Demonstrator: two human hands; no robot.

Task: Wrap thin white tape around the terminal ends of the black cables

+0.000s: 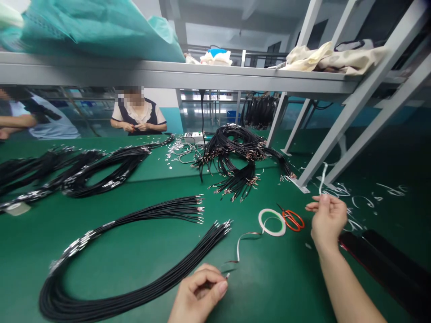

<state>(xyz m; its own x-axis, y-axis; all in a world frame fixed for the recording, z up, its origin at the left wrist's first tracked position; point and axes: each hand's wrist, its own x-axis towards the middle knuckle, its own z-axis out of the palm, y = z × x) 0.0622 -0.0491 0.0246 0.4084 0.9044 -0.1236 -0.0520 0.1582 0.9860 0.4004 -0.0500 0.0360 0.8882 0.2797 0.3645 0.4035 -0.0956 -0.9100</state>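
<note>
My left hand (pixel 200 294) is low in the middle, thumb and finger pinched on a small thin strip end (pixel 228 275), pale and partly hidden. Farther right, my right hand (pixel 330 217) is raised and pinches a narrow white strip (pixel 323 177) standing up from the fingers. Between the hands lies a roll of narrow tape (pixel 273 233), its loose copper-and-white tail (pixel 238 246) curling toward my left hand. Scissors (pixel 288 215) with orange handles lie against the roll. Beside my left hand, a bundle of black cables (pixel 134 301) bends in a U, its bare metal ends pointing right.
More black cable coils (pixel 111 175) lie at the left and another heap (pixel 232 143) at the back. White scraps (pixel 363 199) litter the right, near a dark flat object (pixel 387 264). A metal shelf (pixel 202 78) on posts crosses above. Two people sit opposite.
</note>
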